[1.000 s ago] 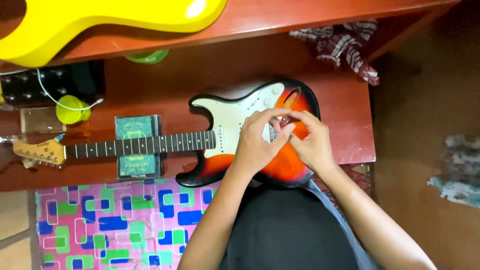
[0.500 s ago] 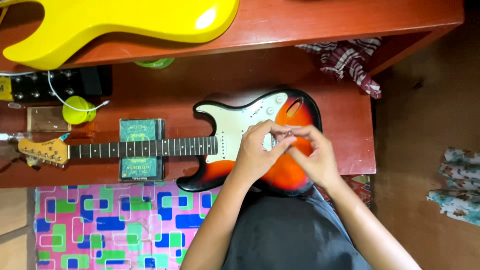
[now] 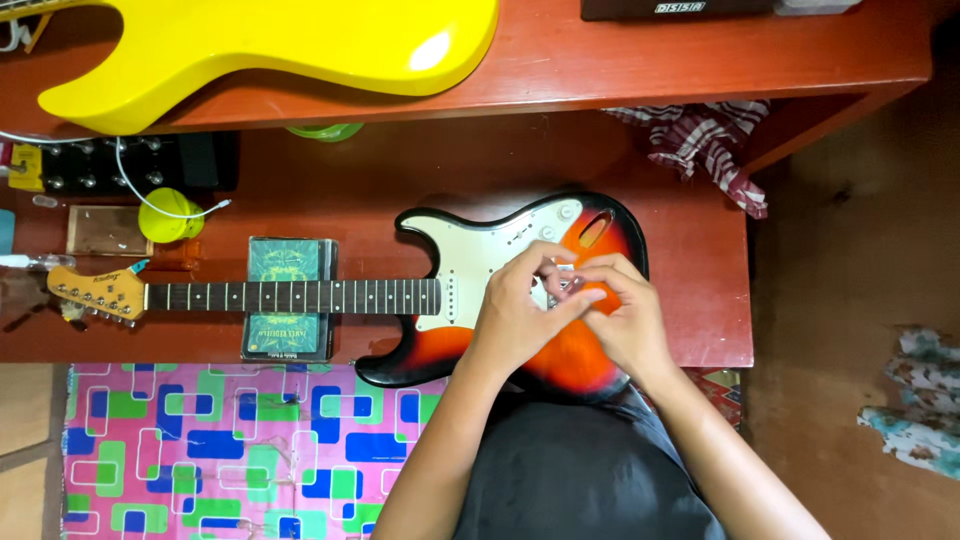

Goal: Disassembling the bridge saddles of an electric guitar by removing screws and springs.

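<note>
Fingertips of the left hand (image 3: 520, 315) and right hand (image 3: 625, 320) pinch a small metal part on the sunburst electric guitar (image 3: 500, 300), near the counter's (image 3: 700, 260) front right corner.

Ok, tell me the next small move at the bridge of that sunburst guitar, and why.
Probably keep the left hand braced and let the right hand make a small adjustment at the bridge. Both hands meet over the bridge area of the sunburst guitar, fingertips pinched around a small metal part that is too small to identify. The guitar lies flat on the red table.
</note>
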